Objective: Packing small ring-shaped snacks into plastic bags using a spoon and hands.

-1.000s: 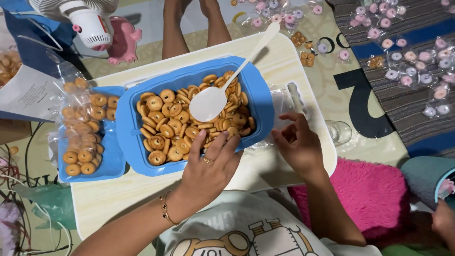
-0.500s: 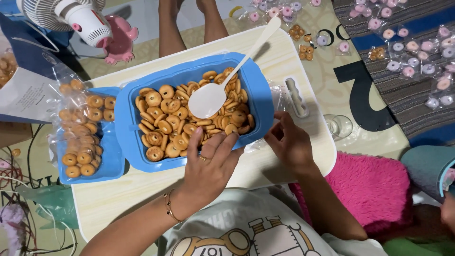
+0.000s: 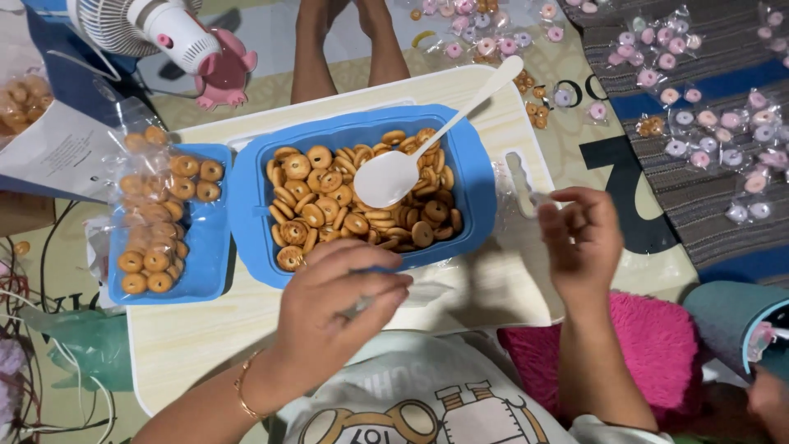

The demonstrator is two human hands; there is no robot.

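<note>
A blue rectangular tub (image 3: 477, 177) full of small ring-shaped biscuits (image 3: 329, 205) stands on a pale low table (image 3: 205, 337). A white plastic spoon (image 3: 394, 173) lies across the biscuits, its handle pointing to the far right. My left hand (image 3: 337, 300) is at the tub's near edge, fingers curled on a small clear plastic bag (image 3: 423, 292). My right hand (image 3: 575, 230) is to the right of the tub, thumb and fingers pinched on a thin clear bag (image 3: 526, 193) from a loose pile there.
A blue lid (image 3: 205, 271) left of the tub holds filled biscuit bags (image 3: 160, 222). A small white and pink fan (image 3: 181, 37) stands at the back left. Another person's legs (image 3: 345, 41) are across the table. Several small wrapped packets (image 3: 699, 123) lie on the mat, a pink cushion (image 3: 657, 362) near right.
My right hand has moved right, away from the tub's corner, with its fingers now pinched on clear plastic. My left hand stays at the tub's near edge, fingers curled tighter.
</note>
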